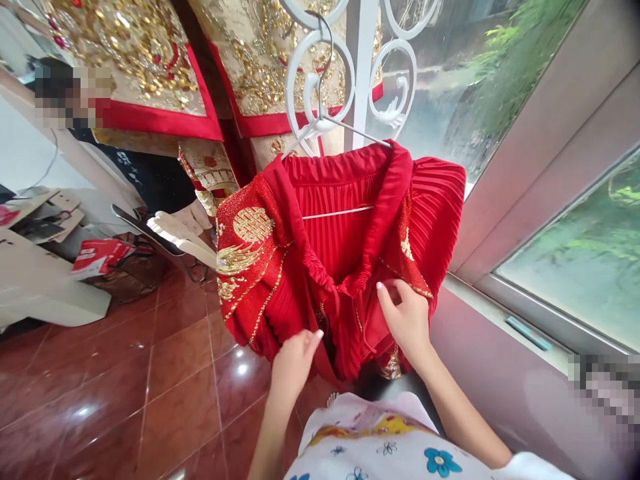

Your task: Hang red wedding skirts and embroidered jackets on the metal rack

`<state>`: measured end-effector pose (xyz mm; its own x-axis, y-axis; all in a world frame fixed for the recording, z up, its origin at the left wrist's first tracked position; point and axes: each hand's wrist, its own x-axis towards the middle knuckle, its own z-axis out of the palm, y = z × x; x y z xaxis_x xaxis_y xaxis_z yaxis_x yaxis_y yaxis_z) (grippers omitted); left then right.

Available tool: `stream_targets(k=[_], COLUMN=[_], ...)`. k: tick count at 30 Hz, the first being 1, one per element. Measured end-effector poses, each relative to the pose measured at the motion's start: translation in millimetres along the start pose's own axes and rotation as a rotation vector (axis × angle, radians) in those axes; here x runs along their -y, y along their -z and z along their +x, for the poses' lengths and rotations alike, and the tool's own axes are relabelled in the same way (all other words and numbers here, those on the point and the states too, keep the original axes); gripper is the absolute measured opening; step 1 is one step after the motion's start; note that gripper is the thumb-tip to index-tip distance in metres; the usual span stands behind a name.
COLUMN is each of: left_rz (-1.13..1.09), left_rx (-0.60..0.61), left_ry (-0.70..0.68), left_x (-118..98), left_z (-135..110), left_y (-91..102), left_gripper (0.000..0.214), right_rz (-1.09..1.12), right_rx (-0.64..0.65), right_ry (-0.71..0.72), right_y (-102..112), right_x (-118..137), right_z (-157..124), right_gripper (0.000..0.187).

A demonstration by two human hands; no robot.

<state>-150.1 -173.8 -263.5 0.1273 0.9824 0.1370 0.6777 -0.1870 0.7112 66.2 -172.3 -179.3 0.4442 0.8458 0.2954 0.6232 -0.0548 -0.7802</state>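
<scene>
A red pleated skirt [345,177] with a gathered waistband hangs from a wire hanger [323,119] on a white scrolled metal frame. Gold beading and a round gold emblem [254,225] decorate its left panel. My left hand [296,357] is closed at the lower front of the skirt, thumb against the curled fingers, on red cloth. Higher up on the other side, my right hand [407,319] pinches the skirt near its gold-trimmed panel edge, with part of its fingers hidden by the cloth. A thin red tie hangs at the front between both hands.
Cream and gold beaded garments with red borders [165,120] hang behind on the left. The white metal scrollwork [367,60] stands before a window [450,73]. A person [55,93], a white desk [45,273] and a bag [133,270] are farther left, over red floor tiles [180,347].
</scene>
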Motion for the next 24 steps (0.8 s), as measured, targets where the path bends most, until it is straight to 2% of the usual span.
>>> stream_targets(k=[2, 3, 5, 7, 10, 13, 15, 17, 20, 22, 24], left_rz=[0.042, 0.059, 0.098, 0.178, 0.315, 0.306, 0.137, -0.145, -0.470, -0.536, -0.529], left_rx=[-0.168, -0.256, -0.355, -0.370, -0.352, -0.302, -0.194, -0.059, 0.041, 0.057, 0.070], left_ry=[0.024, -0.026, -0.138, -0.205, -0.200, -0.162, -0.161, -0.131, 0.009, 0.072, 0.079], left_x=[-25.8, -39.1, -62.2, -77.1, -84.5, -80.5, -73.6, -65.0, -53.5, -49.8, -49.3], left_z=[6.0, 10.6, 21.1, 30.9, 39.6, 39.5, 35.4, 29.2, 18.7, 12.8, 8.3], left_y=[23.0, 28.0, 25.6, 13.1, -3.3, -7.7, -9.1, -12.5, -19.5, -23.1, -26.3], left_gripper=[0.034, 0.033, 0.030, 0.029, 0.028, 0.028, 0.031, 0.033, 0.034, 0.035, 0.034], right_rz=[-0.015, -0.010, 0.000, 0.015, 0.091, 0.193, 0.281, 0.393, 0.619, 0.768, 0.857], right_rx=[0.167, 0.239, 0.296, 0.289, 0.321, 0.370, 0.435, 0.497, 0.563, 0.580, 0.572], right_ry=[-0.026, -0.031, -0.022, 0.010, 0.073, 0.082, 0.027, -0.049, -0.167, -0.231, -0.259], right_y=[-2.5, -5.5, -13.3, -20.5, -25.1, -23.4, -22.5, -23.9, -30.2, -34.8, -38.1], right_x=[-6.3, -7.1, -6.4, -5.4, -7.3, -12.3, -15.6, -17.8, -17.5, -14.6, -10.3], right_z=[-1.1, -2.1, -3.9, -4.5, -4.3, -4.8, -5.7, -6.9, -9.4, -11.5, -13.4], right_gripper=[0.039, 0.041, 0.040, 0.037, 0.034, 0.033, 0.028, 0.022, 0.020, 0.023, 0.025])
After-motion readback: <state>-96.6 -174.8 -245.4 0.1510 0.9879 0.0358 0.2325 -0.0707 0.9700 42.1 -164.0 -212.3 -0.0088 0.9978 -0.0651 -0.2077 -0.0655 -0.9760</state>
